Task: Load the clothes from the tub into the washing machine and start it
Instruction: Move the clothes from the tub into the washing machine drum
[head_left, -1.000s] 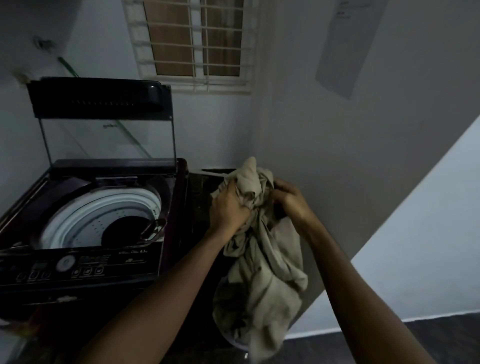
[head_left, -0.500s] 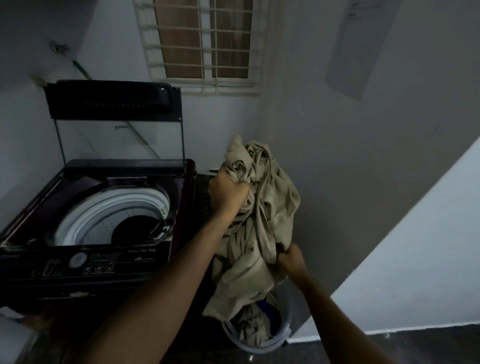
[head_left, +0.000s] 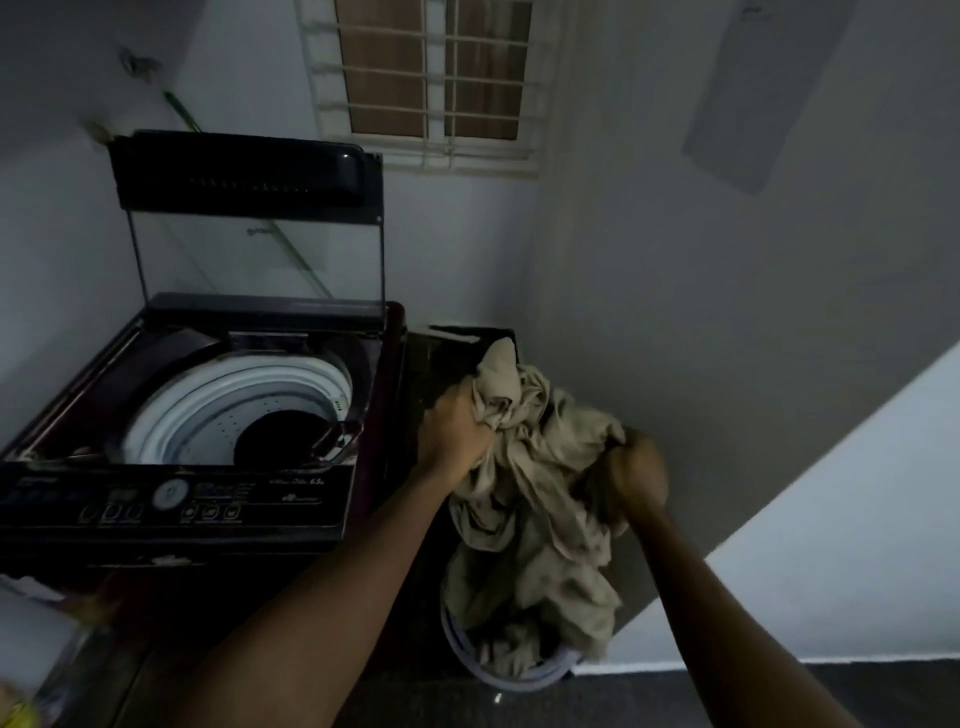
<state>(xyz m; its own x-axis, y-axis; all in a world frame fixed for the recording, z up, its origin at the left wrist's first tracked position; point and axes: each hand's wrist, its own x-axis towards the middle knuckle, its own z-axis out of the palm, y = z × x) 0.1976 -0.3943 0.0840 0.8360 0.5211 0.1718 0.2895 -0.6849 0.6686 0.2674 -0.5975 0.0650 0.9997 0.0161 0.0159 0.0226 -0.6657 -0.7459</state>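
"6.5" on washing machine panel (head_left: 218, 499)

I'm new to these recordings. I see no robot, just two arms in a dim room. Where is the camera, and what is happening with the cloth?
There is no robot here: a person works with bare hands, and the one camera sits on their head, looking forward and down, so the arms reach in from the bottom edge. The left hand and the right hand both grip a bunch of beige clothes, lifted partly out of a round tub on the floor; the lower end hangs into it. To the left stands a top-loading washing machine with its lid raised upright and its drum open. A barred window is on the wall behind.
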